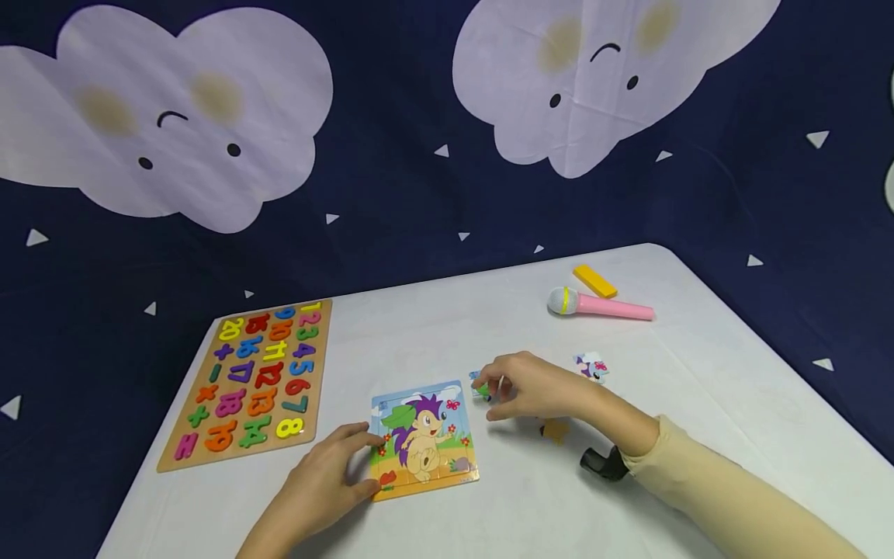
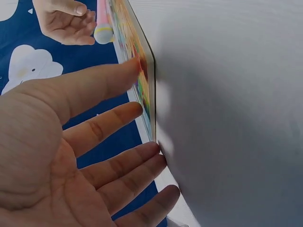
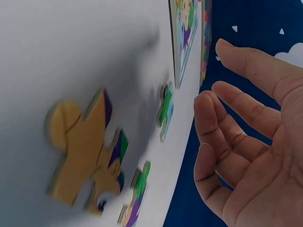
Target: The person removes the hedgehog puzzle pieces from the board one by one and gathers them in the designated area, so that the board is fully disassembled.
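Note:
A square hedgehog jigsaw board (image 1: 424, 439) lies flat on the table. At its left edge my left hand (image 1: 327, 473) rests its thumb and fingertips, fingers fairly straight; in the left wrist view the thumb touches the board's face. Right of the board, my right hand (image 1: 534, 386) hovers with loosely bent fingers and nothing between them. Just by its fingertips lies a green and blue jigsaw piece (image 1: 479, 386). An orange-tan piece (image 3: 83, 146) and a green and purple piece (image 3: 138, 194) show in the right wrist view. A butterfly piece (image 1: 592, 366) lies beyond the right wrist.
To the left lies a wooden board of coloured numbers (image 1: 244, 380). A pink toy microphone (image 1: 608, 306) and a yellow block (image 1: 595, 281) lie at the back right. A black cylindrical object (image 1: 602, 463) is at the right wrist. Behind the white table hangs a dark blue cloud-printed cloth (image 1: 391, 194).

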Motion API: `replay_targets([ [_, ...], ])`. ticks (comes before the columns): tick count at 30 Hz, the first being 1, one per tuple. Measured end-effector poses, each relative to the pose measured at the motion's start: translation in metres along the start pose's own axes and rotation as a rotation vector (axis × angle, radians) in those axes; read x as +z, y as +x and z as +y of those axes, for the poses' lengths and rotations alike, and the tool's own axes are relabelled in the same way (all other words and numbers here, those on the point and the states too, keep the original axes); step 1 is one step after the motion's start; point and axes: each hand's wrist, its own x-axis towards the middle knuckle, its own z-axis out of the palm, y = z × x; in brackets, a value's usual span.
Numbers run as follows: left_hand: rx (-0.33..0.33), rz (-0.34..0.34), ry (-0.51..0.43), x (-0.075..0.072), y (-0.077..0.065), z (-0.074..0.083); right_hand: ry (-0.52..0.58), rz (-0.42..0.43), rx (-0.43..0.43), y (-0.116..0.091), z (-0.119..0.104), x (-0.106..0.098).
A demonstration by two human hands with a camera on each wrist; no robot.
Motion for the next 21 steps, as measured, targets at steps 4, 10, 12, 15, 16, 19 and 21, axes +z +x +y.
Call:
replay_targets([
  [4,-0.023,-0.007,0.003,-0.001,0.003,-0.001,-0.009,-0.008,-0.007,0.007,-0.005,0.005],
  [10,-0.02,-0.016,-0.005,0.0,0.007,-0.004,-0.006,-0.023,-0.013,0.018,-0.013,0.013],
  [12,-0.024,-0.028,-0.004,0.001,0.008,-0.005,-0.001,-0.028,-0.017,0.022,-0.016,0.017],
  [15,-0.033,-0.048,0.0,0.002,0.01,-0.006,-0.013,-0.032,-0.024,0.029,-0.023,0.024],
  [16,-0.035,-0.053,0.001,0.003,0.011,-0.007,-0.018,-0.034,-0.028,0.031,-0.025,0.027],
  [19,-0.032,-0.061,0.007,0.003,0.011,-0.008,-0.036,-0.043,-0.037,0.038,-0.032,0.034],
  [21,-0.027,-0.065,0.01,0.003,0.011,-0.009,-0.042,-0.05,-0.048,0.042,-0.036,0.038],
])
